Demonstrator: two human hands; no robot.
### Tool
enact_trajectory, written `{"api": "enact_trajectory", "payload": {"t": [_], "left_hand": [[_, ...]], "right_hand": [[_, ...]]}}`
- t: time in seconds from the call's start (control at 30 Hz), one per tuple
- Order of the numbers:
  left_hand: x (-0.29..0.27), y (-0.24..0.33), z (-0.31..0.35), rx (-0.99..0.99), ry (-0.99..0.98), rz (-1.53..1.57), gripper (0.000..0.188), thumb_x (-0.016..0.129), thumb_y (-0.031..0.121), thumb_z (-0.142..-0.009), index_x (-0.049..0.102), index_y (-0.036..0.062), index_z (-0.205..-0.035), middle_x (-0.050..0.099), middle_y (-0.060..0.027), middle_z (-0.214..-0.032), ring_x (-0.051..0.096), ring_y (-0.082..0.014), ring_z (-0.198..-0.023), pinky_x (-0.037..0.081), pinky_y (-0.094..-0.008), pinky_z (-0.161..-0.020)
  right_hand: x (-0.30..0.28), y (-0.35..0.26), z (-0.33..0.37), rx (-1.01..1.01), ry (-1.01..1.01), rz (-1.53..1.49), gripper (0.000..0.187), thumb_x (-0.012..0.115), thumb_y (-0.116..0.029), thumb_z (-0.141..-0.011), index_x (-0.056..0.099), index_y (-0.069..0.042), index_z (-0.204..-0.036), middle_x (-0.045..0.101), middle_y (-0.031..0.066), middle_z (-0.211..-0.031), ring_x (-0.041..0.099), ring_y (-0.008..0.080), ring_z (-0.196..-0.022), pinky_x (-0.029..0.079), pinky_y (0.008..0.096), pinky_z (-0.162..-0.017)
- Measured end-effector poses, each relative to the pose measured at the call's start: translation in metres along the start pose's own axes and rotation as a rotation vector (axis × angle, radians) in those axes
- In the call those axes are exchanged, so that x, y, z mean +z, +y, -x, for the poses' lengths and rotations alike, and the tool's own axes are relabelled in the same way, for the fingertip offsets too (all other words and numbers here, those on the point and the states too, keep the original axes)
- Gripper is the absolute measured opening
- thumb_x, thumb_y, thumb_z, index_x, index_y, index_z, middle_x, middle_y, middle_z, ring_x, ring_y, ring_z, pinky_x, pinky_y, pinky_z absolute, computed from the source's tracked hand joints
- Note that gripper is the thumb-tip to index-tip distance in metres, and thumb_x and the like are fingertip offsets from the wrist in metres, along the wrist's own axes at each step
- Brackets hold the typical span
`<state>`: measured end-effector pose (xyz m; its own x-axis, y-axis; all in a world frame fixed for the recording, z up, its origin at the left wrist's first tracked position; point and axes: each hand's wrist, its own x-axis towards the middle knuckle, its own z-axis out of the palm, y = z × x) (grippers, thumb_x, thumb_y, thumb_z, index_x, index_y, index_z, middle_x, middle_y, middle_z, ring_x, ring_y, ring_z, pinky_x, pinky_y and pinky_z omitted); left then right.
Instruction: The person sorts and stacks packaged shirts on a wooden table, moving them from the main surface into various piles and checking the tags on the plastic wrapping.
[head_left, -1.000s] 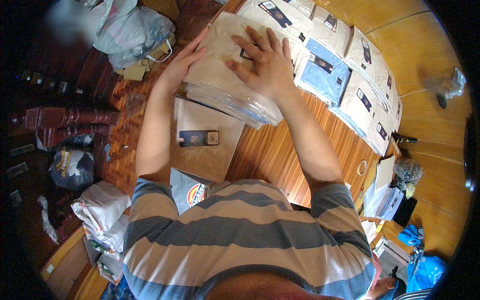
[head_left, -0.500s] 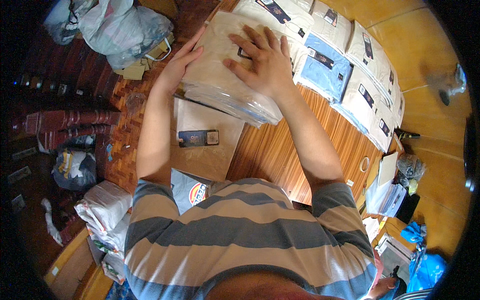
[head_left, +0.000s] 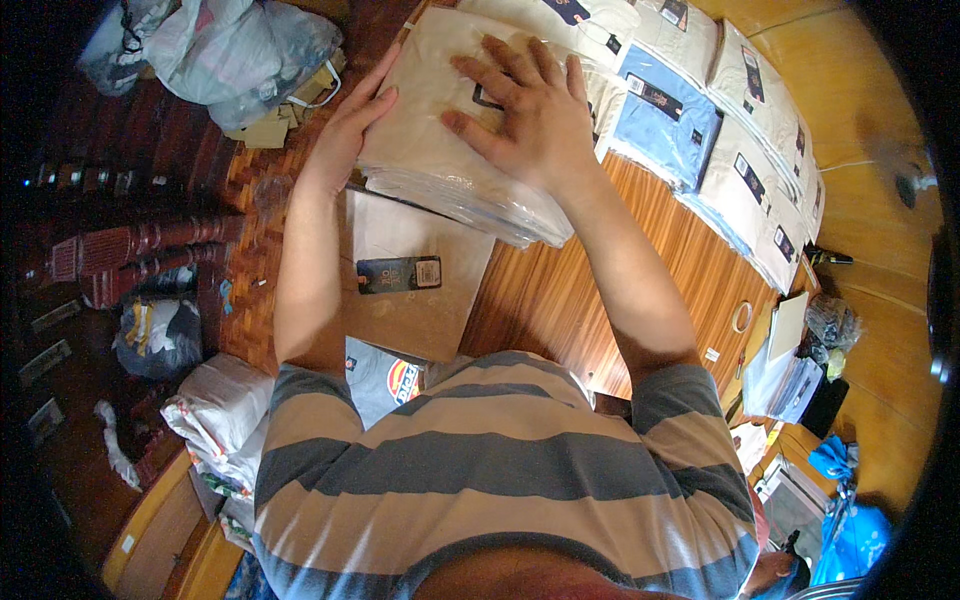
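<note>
A stack of folded garments in clear plastic bags [head_left: 415, 100] lies at the far middle of the table, a pale beige one on top. My right hand [head_left: 530, 115] rests flat on the top bag, its fingers spread and partly covering a dark tag. At the stack's left edge, my left hand [head_left: 348, 140] presses its palm and outstretched fingers against the side. Nearer to me lies a flat beige bagged garment [head_left: 415, 320] with a dark hang tag [head_left: 398, 274]. Below it shows a grey garment [head_left: 370, 372] with a red and yellow print.
Rows of bagged folded garments [head_left: 735, 190], mostly off-white, line the table's far right, with a light blue one [head_left: 660, 135] among them. A tape roll [head_left: 742, 317] sits on the striped wooden tabletop [head_left: 600, 270]. Stuffed plastic bags [head_left: 225, 50] stand on the floor at far left.
The view has shifted slightly, so the garment rows sit a little farther right. Both hands keep their places on the stack, with hardly any movement against it.
</note>
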<state>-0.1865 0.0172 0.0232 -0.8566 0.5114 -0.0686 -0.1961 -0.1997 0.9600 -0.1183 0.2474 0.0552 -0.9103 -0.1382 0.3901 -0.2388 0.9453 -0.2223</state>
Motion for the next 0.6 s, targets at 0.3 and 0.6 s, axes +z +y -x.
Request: {"api": "enact_trajectory", "payload": {"t": [0.3,0.6], "left_hand": [[-0.007,-0.011,0.000,0.017,0.009,-0.018,0.058,0.053,0.022,-0.104,0.035,0.0135,-0.158,0.037,-0.0060,-0.161,0.037,-0.0172,-0.145,0.028,-0.0308,-0.119],[-0.010,-0.014,0.002,0.033,-0.001,-0.096,0.058,0.051,0.022,-0.105,0.032,0.0126,-0.159,0.034,-0.0062,-0.162,0.035,-0.0171,-0.146,0.027,-0.0311,-0.119]], "right_hand": [[-0.007,-0.009,-0.004,-0.003,0.002,-0.043,0.060,0.066,-0.061,-0.085,0.060,-0.033,-0.138,0.050,0.0065,-0.152,0.036,0.0440,-0.144,0.018,0.0668,-0.118],[-0.001,-0.012,-0.003,-0.011,-0.014,-0.028,0.060,0.065,-0.061,-0.086,0.060,-0.034,-0.138,0.050,0.0061,-0.152,0.036,0.0426,-0.144,0.019,0.0671,-0.117]]}}
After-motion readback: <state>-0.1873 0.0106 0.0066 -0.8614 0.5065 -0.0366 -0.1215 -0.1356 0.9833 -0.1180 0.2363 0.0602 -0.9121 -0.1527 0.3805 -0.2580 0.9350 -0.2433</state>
